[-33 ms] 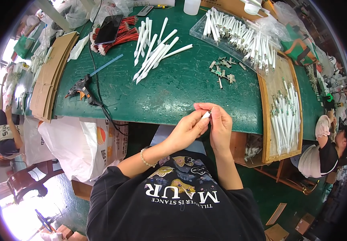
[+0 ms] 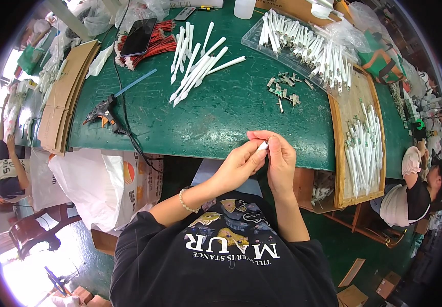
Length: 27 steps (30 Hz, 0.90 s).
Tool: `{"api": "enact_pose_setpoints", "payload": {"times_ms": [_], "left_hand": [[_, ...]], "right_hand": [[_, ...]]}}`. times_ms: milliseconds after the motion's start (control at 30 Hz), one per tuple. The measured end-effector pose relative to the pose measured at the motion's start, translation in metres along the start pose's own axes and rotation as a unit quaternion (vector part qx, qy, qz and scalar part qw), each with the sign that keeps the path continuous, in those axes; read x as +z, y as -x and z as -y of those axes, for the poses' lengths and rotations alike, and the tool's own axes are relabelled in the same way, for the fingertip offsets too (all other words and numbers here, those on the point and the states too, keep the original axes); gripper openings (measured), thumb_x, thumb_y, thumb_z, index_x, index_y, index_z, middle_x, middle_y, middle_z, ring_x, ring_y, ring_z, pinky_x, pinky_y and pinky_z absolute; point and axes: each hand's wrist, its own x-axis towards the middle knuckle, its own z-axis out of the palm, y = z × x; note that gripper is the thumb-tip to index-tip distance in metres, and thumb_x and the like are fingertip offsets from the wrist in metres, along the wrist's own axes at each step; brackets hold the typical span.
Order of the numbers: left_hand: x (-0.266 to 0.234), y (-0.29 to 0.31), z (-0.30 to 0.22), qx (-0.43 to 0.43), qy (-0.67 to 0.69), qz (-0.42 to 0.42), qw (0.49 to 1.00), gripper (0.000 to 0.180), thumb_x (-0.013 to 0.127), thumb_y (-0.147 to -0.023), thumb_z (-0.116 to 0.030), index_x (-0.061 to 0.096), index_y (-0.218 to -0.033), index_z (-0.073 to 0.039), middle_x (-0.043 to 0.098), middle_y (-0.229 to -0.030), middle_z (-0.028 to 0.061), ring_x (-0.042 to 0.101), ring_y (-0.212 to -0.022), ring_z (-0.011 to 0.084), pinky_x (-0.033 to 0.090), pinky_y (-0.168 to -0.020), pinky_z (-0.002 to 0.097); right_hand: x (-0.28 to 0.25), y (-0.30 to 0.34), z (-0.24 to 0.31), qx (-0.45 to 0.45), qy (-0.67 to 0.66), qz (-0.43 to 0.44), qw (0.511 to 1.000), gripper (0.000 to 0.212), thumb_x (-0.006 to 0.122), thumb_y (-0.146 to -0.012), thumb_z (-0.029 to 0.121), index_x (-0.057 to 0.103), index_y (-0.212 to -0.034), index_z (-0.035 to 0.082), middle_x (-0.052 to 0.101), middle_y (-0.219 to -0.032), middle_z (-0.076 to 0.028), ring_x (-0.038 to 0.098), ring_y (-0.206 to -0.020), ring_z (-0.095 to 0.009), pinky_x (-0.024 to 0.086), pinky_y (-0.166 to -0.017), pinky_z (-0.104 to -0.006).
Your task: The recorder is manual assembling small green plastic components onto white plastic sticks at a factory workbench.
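Just above the table's front edge, my two hands meet around a small white piece (image 2: 263,146). It looks like the end of a white taper stick like those on the table; most of it is hidden by fingers. My left hand (image 2: 240,165) pinches it from the left, a beaded bracelet on the wrist. My right hand (image 2: 281,161) closes on it from the right, fingertips touching the left hand's. Farther off lie several loose white taper sticks (image 2: 200,77) with pointed, flame-like tips. Small metal-and-green contact parts (image 2: 285,91) are heaped to their right.
A glue gun (image 2: 104,116) with a black cable lies left, near flattened cardboard (image 2: 67,97). A phone (image 2: 139,37) rests on red wire bundles (image 2: 163,43). A clear tray (image 2: 251,37) of white sticks stands far right; a wooden tray (image 2: 339,174) holds more. People work at both sides.
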Motion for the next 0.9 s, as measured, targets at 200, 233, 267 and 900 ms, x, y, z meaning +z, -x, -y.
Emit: {"api": "enact_pose_setpoints", "payload": {"times_ms": [200, 233, 267, 900], "left_hand": [[0.007, -0.002, 0.000, -0.020, 0.022, -0.046, 0.999, 0.028, 0.048, -0.097, -0.018, 0.051, -0.119, -0.001, 0.050, -0.079, -0.0043, 0.042, -0.065, 0.0035, 0.038, -0.055, 0.0198], [0.008, -0.003, 0.001, -0.021, 0.022, -0.046, 0.999, 0.028, 0.048, -0.097, -0.018, 0.051, -0.119, -0.001, 0.050, -0.079, -0.0043, 0.042, -0.065, 0.0035, 0.038, -0.055, 0.0198], [0.008, -0.003, 0.002, -0.016, 0.023, -0.046, 0.999, 0.028, 0.049, -0.096, -0.017, 0.051, -0.119, -0.001, 0.053, -0.083, -0.0038, 0.045, -0.068, 0.0039, 0.040, -0.058, 0.0202], [0.012, -0.004, 0.018, 0.129, -0.147, -0.122, 0.973, 0.018, 0.053, -0.093, -0.012, 0.057, -0.105, 0.001, 0.060, -0.074, 0.0102, 0.054, -0.064, 0.0096, 0.044, -0.057, 0.0258]], "right_hand": [[0.006, 0.001, -0.001, -0.060, 0.039, -0.026, 0.997, 0.027, 0.046, -0.096, 0.017, 0.062, -0.092, -0.004, 0.066, -0.098, -0.015, 0.062, -0.091, -0.020, 0.047, -0.083, -0.0295], [0.009, 0.002, 0.000, -0.058, 0.044, -0.050, 0.996, 0.027, 0.046, -0.096, 0.017, 0.061, -0.090, -0.004, 0.065, -0.096, -0.016, 0.061, -0.090, -0.021, 0.047, -0.083, -0.0306], [0.010, 0.002, 0.000, -0.055, 0.048, -0.071, 0.995, 0.027, 0.046, -0.096, 0.017, 0.059, -0.087, -0.004, 0.065, -0.094, -0.016, 0.061, -0.089, -0.022, 0.046, -0.082, -0.0317], [0.014, 0.003, -0.001, -0.107, 0.114, -0.067, 0.985, 0.027, 0.040, -0.098, 0.016, 0.054, -0.082, -0.002, 0.061, -0.083, -0.015, 0.058, -0.081, -0.021, 0.046, -0.076, -0.0318]]}}
